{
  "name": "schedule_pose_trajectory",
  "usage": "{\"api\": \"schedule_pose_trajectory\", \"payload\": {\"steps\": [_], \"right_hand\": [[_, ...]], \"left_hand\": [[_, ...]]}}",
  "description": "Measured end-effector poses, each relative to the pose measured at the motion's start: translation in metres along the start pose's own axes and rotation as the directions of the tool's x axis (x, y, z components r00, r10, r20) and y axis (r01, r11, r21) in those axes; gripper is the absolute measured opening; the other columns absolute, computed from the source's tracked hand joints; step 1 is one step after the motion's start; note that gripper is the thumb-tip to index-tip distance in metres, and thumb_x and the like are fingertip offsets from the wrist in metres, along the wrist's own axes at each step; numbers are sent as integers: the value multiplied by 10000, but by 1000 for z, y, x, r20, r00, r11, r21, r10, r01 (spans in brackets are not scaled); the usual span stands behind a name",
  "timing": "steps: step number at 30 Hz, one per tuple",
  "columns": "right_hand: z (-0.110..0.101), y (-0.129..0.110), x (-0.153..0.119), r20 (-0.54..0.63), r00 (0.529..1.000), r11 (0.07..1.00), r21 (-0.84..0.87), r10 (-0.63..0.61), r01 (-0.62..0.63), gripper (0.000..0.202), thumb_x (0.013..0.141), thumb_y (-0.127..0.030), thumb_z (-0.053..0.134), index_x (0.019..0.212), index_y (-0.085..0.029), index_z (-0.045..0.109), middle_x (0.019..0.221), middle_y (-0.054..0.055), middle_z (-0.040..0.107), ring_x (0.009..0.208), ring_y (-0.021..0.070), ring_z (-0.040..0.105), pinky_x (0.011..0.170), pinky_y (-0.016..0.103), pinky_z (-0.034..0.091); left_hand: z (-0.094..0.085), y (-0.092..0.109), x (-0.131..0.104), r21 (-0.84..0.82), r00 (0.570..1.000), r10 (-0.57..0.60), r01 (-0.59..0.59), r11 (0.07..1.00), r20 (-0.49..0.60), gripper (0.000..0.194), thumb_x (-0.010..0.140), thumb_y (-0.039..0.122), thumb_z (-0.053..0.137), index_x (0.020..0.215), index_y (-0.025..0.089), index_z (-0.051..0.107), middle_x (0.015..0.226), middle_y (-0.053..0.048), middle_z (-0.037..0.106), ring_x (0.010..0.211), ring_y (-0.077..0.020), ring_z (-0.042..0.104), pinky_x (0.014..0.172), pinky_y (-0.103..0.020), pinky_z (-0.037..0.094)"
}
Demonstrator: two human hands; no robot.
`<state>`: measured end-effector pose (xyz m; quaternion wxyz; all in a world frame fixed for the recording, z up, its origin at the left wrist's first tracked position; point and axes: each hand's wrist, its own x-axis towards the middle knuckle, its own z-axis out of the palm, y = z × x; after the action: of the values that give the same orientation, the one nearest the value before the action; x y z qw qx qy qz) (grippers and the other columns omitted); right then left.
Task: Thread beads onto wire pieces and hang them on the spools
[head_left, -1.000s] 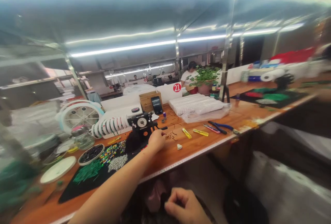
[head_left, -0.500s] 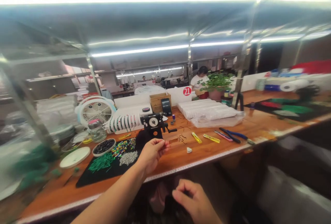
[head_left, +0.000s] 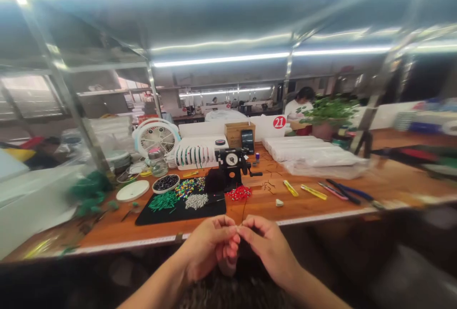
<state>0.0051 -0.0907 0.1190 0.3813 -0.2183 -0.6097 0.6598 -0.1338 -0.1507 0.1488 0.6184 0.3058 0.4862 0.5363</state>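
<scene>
And there they were, the left hand (head_left: 210, 244) and right hand (head_left: 271, 247) meeting tip to tip at the table's near side! The right thumb and forefinger pinched a thin dark strand (head_left: 244, 210), which rose from between the hands towards the red beads (head_left: 239, 193). The left thumb and forefinger came in at that same spot; whether they gripped anything was too small to tell.

Straight ahead, blocking the middle, stood the black machine (head_left: 232, 168) with its dial, its crank handle (head_left: 256, 174) jutting right. Left of it, a crowded patch: the black mat (head_left: 214, 210) with silver beads (head_left: 196, 201), green pieces (head_left: 162, 201) and many-coloured beads (head_left: 185, 187), and a bowl of black bits (head_left: 157, 190) at its far left corner. Over right, a small white piece (head_left: 279, 203), two yellow tools (head_left: 290, 188) and blue-handled pliers (head_left: 357, 192), with wrapped white bundles (head_left: 307, 152) lying behind.

Now the edges! The table's pale front edge (head_left: 314, 218) ran just beyond the knuckles. Wood showed between mat and white piece, with the red beads at its far end, and a strip of it ran rightward in front of the tools.
</scene>
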Motion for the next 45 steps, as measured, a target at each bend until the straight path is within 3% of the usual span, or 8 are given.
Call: {"api": "schedule_pose_trajectory", "payload": {"steps": [3,6,11,16,19,24,30,45], "right_hand": [[0,1,-1,-29,999,993,-112,-39,36,261,793,-368,592,638,-159,570,569,-12,576,522,102,499,496,196,376],[-1,3,0,-55,995,971,-228,-84,70,259,797,-361,583,634,-160,574,572,-9,573,547,112,510,517,201,388],[1,7,0,-67,995,971,-232,-77,60,272,792,-385,588,642,-159,578,541,-17,562,511,109,500,497,207,382],[2,21,3,-102,990,988,127,101,-87,266,731,-395,672,655,-150,599,499,-53,480,415,53,351,395,189,231],[5,30,5,-106,981,946,300,162,-124,266,686,-374,722,649,-139,602,476,-70,421,404,35,274,388,194,158],[13,32,1,-53,988,933,340,145,-118,271,706,-349,711,617,-128,582,474,-59,441,402,28,274,391,194,158],[14,22,1,-104,973,880,455,205,-136,305,664,-338,743,582,-147,521,438,-87,371,393,24,252,384,182,135],[17,17,-2,-46,967,910,353,249,-218,324,624,-398,762,596,-135,574,443,-27,547,380,69,458,376,178,268]], "left_hand": [[2,1,-5,319,984,151,-115,941,-90,177,682,217,704,783,138,582,584,-5,626,481,-110,555,507,-213,423],[4,3,-13,695,940,339,-213,686,-47,72,749,211,606,745,160,656,613,-14,661,582,-149,602,582,-235,437],[2,0,-18,874,866,494,-300,383,81,209,815,204,509,700,200,682,711,-26,689,696,-162,614,673,-244,418],[0,-7,-14,536,931,332,-205,819,-151,153,763,294,620,667,175,621,572,-13,628,511,-134,551,537,-228,386],[-4,-14,-12,235,977,179,-148,961,-115,201,725,341,681,692,154,615,588,-37,635,503,-130,556,539,-226,391],[-7,-26,-8,54,992,128,-126,990,-17,222,709,315,704,639,121,620,580,-55,613,533,-141,568,590,-252,423],[-4,-27,-8,-121,993,37,-51,991,-114,179,705,277,717,719,110,654,690,-65,646,577,-111,565,584,-217,399],[-9,-30,-6,-76,997,-40,35,996,-68,169,696,239,711,640,92,649,583,-79,652,500,-96,537,490,-182,355]]}}
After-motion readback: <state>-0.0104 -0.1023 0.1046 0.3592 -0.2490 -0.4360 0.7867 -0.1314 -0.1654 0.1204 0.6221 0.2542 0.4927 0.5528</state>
